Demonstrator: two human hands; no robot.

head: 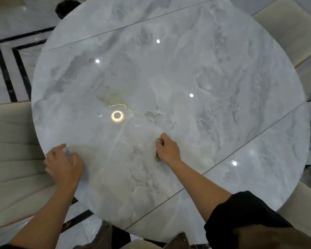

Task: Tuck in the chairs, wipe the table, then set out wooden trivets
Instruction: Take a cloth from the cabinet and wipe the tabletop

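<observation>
A round marble table (169, 72) is seen from above. On its near half the right hand (168, 150) is laid, fingers curled round a small dark cloth (158, 156) that is pressed to the top. The left hand (63, 165) is blurred at the table's left edge, and its grip cannot be told. A cream chair (9, 150) is set just beside that edge.

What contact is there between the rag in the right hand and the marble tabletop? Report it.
Touching. The head view shows the right hand gripping a dark rag whose lower edge lies flat on the marble tabletop, no gap beneath.
</observation>
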